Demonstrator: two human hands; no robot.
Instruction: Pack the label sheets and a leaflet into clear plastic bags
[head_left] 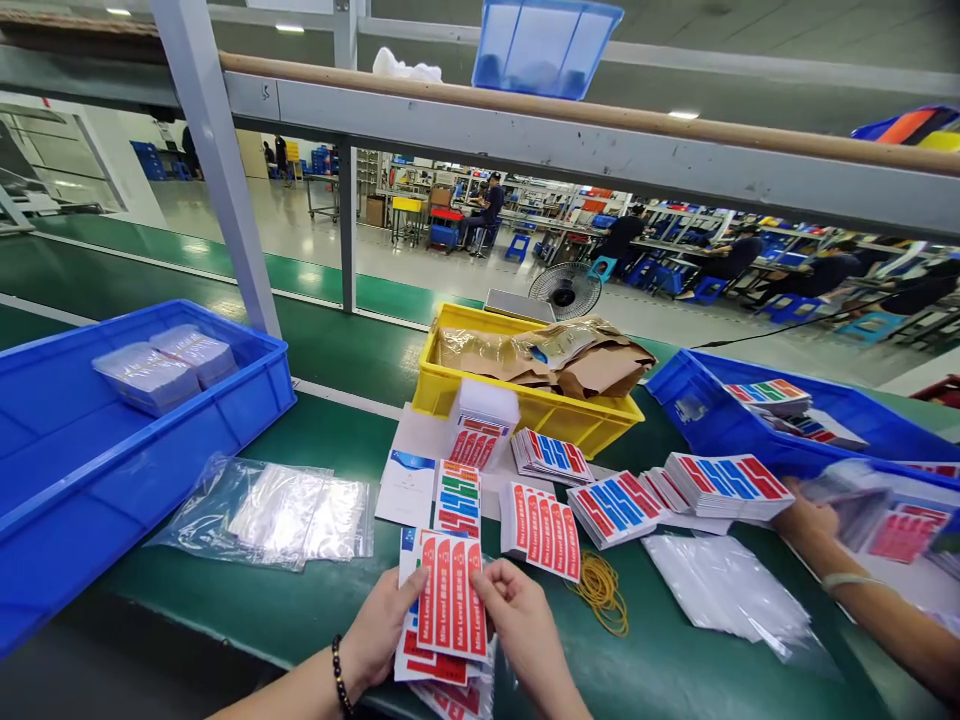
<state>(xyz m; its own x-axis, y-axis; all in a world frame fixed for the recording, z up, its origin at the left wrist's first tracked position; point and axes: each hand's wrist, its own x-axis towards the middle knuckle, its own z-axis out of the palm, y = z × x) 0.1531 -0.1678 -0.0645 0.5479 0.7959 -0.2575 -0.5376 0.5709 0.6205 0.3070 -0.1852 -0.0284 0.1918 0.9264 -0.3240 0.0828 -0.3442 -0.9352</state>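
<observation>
Near the table's front edge, my left hand (377,617) grips several printed sheets from their left side. On top is a red sticker sheet (448,600) with "Max Level" and "Min Level" strips. My right hand (523,622) pinches that sheet's right edge between thumb and fingers. Below the hands, a clear bag with red printed sheets (459,700) is partly hidden. Just beyond them lie a multicoloured sticker sheet (458,492) and a white-and-blue leaflet (407,485). To the right of these is a stack of red sticker sheets (541,530).
Blue bins (281,385) stand left and right, and a yellow bin (427,385) with brown paper stands behind. Clear bags (300,515), rubber bands (602,592) and stacked blue-red sheets (727,485) lie about. A co-worker's hand (806,525) handles sheets at right.
</observation>
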